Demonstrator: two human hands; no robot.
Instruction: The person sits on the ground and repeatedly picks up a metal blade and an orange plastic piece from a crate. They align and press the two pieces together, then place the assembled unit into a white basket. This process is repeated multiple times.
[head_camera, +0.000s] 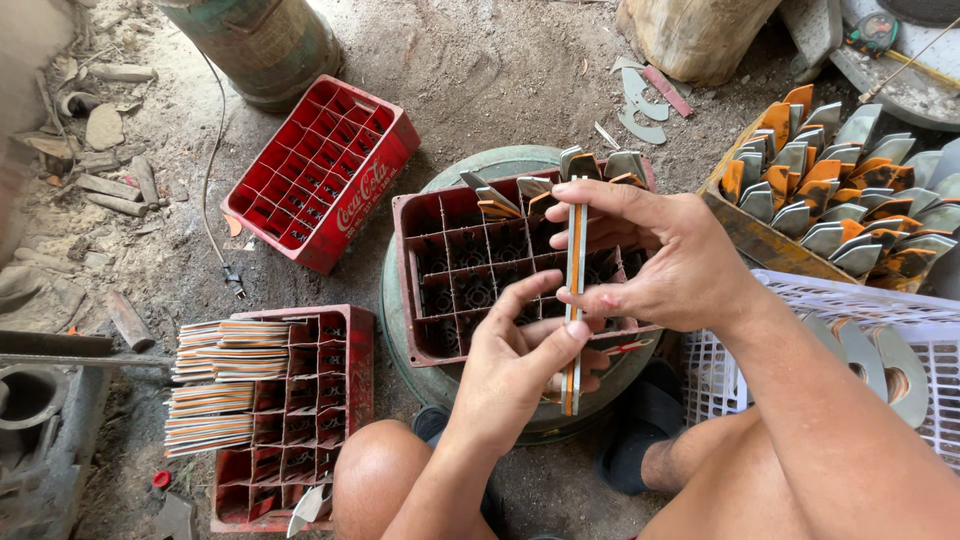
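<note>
My right hand (655, 255) and my left hand (520, 360) together pinch a thin stack of flat grey and orange blades (574, 300), held on edge and upright. They hover over a dark red divided crate (440, 270) that rests on a round green drum (500, 165). A few blades (590, 167) stand in that crate's far cells.
An empty red crate (325, 170) lies at the upper left. Another red crate (300, 400) at the lower left holds stacked blades (225, 385). A wooden box (745, 225) full of blades sits on the right, with a white plastic basket (900, 310) below it. My knees are at the bottom.
</note>
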